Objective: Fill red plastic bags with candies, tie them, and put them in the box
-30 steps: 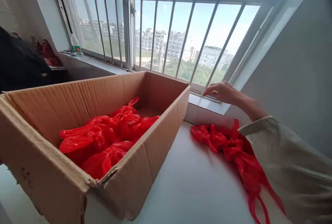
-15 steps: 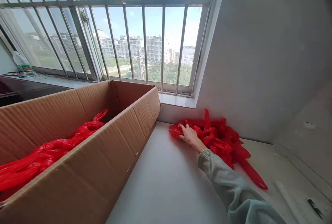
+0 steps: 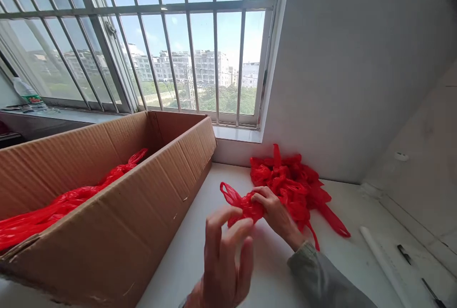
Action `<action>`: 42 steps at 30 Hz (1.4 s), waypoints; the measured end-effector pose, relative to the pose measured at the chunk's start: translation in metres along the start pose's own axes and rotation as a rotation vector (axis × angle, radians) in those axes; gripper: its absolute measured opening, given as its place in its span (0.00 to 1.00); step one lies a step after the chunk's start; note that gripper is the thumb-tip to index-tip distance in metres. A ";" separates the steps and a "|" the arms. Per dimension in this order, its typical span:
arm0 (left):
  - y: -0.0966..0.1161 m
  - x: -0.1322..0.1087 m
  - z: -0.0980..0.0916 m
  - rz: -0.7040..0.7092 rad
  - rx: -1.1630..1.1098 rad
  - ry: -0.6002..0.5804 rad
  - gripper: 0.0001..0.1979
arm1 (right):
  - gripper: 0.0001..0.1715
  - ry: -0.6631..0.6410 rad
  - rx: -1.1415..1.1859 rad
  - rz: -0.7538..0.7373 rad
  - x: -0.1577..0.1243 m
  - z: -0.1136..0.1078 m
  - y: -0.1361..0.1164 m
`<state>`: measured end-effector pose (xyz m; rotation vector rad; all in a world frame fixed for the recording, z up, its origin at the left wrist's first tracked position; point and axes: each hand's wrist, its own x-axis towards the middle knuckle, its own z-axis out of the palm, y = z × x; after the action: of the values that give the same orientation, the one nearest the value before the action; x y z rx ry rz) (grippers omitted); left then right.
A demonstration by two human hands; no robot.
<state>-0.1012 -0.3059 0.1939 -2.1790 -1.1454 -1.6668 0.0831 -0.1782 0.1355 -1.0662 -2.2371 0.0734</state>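
Observation:
A crumpled red plastic bag [image 3: 252, 207] is gripped in my right hand [image 3: 273, 210], its loop handle sticking out to the left. My left hand [image 3: 226, 260] is raised in front of the bag, fingers apart and slightly curled, with nothing in it. Whether its fingertips touch the bag I cannot tell. Just behind my right hand, a heap of red plastic bags [image 3: 296, 179] lies on the white table [image 3: 193, 255] against the wall. More red bags [image 3: 82, 198] lie inside the open cardboard box [image 3: 150, 203] at the left.
Beyond the box is a barred window [image 3: 189, 60] with a sill, where a plastic bottle [image 3: 28, 93] stands at far left. A white roll or tube [image 3: 383, 263] and a black pen-like item [image 3: 404, 254] lie at the right. A grey-white wall rises behind the heap.
My right hand has drawn one red bag out of the heap toward me. My left hand has come into view from below. The view has shifted slightly right.

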 end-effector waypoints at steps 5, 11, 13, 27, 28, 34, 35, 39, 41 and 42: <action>-0.043 0.015 0.055 -0.159 -0.082 -0.582 0.17 | 0.11 0.197 -0.040 -0.136 -0.055 0.008 -0.008; -0.067 0.014 0.072 -0.092 -0.136 -0.883 0.18 | 0.27 0.003 0.270 -0.067 -0.084 0.007 -0.002; -0.070 0.011 0.074 -0.057 -0.164 -0.954 0.18 | 0.31 -0.052 0.453 0.070 -0.087 -0.002 -0.001; -0.067 -0.011 0.092 -0.066 -0.068 -1.021 0.07 | 0.05 -0.195 0.043 0.231 -0.072 -0.028 -0.005; -0.066 -0.009 0.091 -0.073 -0.060 -1.009 0.06 | 0.02 -0.183 0.040 0.234 -0.072 -0.030 -0.005; -0.079 0.011 0.081 -0.163 -0.084 -0.888 0.10 | 0.05 -0.030 0.007 0.326 -0.068 -0.047 0.001; -0.082 0.015 0.079 -0.186 -0.090 -0.866 0.10 | 0.06 -0.005 0.003 0.345 -0.068 -0.050 0.003; -0.095 0.027 0.069 -0.290 -0.098 -0.799 0.11 | 0.06 0.039 0.010 0.409 -0.069 -0.062 0.017; -0.100 0.031 0.063 -0.357 -0.087 -0.776 0.13 | 0.07 0.038 0.009 0.435 -0.073 -0.067 0.027; -0.103 0.032 0.059 -0.392 -0.081 -0.772 0.14 | 0.08 0.030 0.007 0.446 -0.075 -0.071 0.032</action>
<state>-0.1213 -0.1871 0.1689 -2.9046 -1.7981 -0.9575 0.1797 -0.2258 0.1412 -1.5322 -1.9332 0.2526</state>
